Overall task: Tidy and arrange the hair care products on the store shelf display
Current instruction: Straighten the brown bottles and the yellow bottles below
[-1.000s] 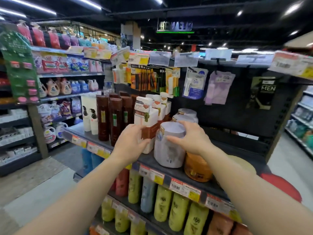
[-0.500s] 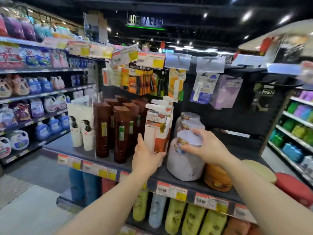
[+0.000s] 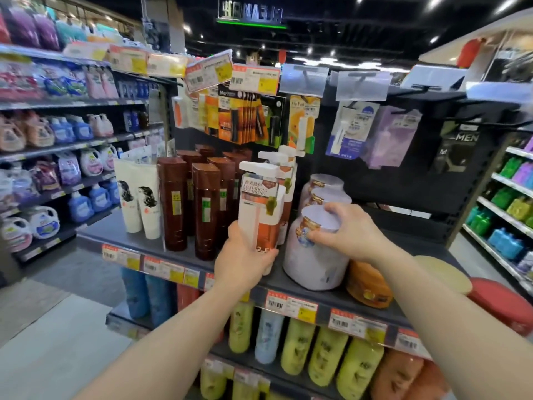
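we are gripping a white pump bottle [image 3: 261,209] and a pale jar [image 3: 314,255] at the front of the dark shelf [image 3: 184,255].

our left hand [image 3: 242,259] is curling round the lower part of the pump bottle, which is standing upright on the shelf just left of the jar; our right hand [image 3: 350,233] is clasping the jar's lid from above, thumb and fingers bent over its rim. behind the jar we are seeing two more jars in a row, and an orange jar [image 3: 367,284] is leaning just right of it. left of the pump bottle, brown bottles [image 3: 203,209] and white tubes [image 3: 138,197] are standing upright on the same shelf.
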`<state>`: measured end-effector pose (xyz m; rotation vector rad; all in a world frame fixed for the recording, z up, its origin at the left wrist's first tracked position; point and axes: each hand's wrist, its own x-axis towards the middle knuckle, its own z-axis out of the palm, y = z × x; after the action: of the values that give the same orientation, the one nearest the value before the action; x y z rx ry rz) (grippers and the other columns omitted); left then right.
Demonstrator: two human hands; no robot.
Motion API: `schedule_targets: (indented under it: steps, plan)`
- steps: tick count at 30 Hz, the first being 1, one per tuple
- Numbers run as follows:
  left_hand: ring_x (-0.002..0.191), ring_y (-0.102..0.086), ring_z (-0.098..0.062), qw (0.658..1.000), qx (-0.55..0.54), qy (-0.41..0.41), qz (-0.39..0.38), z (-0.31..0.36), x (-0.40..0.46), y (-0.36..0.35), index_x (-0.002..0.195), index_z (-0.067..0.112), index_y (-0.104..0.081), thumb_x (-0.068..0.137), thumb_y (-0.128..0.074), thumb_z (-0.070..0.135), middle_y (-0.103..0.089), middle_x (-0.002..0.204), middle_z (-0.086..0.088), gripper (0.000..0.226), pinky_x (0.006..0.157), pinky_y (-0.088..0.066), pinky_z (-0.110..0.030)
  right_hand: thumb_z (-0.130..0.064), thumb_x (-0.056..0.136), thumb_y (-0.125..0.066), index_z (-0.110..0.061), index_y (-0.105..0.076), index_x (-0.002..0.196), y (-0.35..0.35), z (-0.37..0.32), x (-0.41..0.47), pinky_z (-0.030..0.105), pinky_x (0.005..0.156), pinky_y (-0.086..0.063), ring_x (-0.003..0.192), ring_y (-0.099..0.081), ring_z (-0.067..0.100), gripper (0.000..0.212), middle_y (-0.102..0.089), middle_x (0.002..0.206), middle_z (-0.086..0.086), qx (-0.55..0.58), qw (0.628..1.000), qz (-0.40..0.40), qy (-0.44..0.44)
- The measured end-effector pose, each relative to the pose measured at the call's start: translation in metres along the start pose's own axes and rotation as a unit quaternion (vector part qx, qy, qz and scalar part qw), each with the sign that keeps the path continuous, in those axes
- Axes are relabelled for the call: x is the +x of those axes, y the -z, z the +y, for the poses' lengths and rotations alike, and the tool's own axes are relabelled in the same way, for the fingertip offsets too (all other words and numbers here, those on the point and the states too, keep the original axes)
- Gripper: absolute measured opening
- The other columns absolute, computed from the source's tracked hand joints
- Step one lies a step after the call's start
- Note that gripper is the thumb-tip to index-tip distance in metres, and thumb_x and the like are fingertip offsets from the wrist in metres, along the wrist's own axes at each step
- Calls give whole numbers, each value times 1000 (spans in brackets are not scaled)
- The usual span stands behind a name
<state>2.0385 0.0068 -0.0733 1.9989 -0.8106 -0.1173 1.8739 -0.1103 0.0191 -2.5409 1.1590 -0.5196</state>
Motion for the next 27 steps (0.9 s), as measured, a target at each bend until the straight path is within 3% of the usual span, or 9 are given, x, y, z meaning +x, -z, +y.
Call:
schedule_targets:
  steps: [3,6,10,13,15,17,20,25,27]
  plan:
    - [100,-61,-26,1000,2,6,-10,2,-5,3,126,23,-29,67,-73,55,-61,111,-1,80,79,-52,-39,-78,67,-57,-33,-38,141,-7,-5,3,47,107,-35,134,-36,26,89,-39,148,2,-80,996,22,25]
    - [101,-61,-24,1000,5,2,-2,4,-8,4,127,24,-27,67,-74,55,-62,112,-1,82,80,-53,-40,-76,71,-56,-33,-37,141,-11,-17,2,49,112,-21,138,-32,23,85,-37,150,-1,-107,991,62,57]
    - [111,-59,-21,1000,-9,5,-27,-2,-10,8,142,23,-19,66,-75,56,-59,124,0,100,87,-51,-39,-51,79,-67,-26,-54,129,-18,-40,-12,45,108,-34,127,-44,16,58,-55,132,-3,42,969,177,168]
    - [122,-51,-13,998,-65,-12,-14,-17,-15,25,145,23,-23,67,-75,57,-50,135,6,100,98,-47,-36,-33,83,-69,-31,-58,114,-32,-67,-36,22,91,-44,103,-52,-2,32,-57,104,-22,176,940,181,230]
    - [117,-50,-10,995,-83,-36,52,-32,-17,43,137,22,-38,75,-73,47,-53,127,7,76,96,-45,-31,-29,85,-68,-32,-59,111,-48,-84,-50,13,83,-43,98,-54,-6,28,-56,99,-24,209,943,128,226]
    - [107,-52,-10,987,-91,-47,126,-48,-14,63,124,20,-49,80,-71,35,-55,113,6,51,88,-43,-25,-29,86,-66,-30,-61,115,-69,-97,-55,15,83,-45,96,-55,-4,30,-58,99,-22,212,950,82,213]
    - [106,-52,-17,982,-70,-29,172,-73,4,90,118,16,-51,81,-71,26,-53,108,3,43,86,-39,-26,-31,89,-63,-29,-52,130,-106,-116,-48,16,88,-43,101,-53,-2,42,-57,107,-18,207,964,27,162]
    - [124,-47,-20,995,-42,-9,87,-105,40,118,136,10,-42,81,-72,30,-52,133,-6,65,99,-37,-28,-30,91,-63,-25,-27,148,-159,-145,-27,27,102,-42,121,-50,10,68,-49,138,-2,248,968,12,29]
    - [123,-51,-18,998,-34,-22,43,-113,54,124,135,13,-44,81,-73,30,-56,132,-4,64,93,-38,-23,-30,92,-62,-22,-22,150,-173,-155,-20,27,103,-39,127,-47,12,71,-46,142,-2,238,971,28,-15]
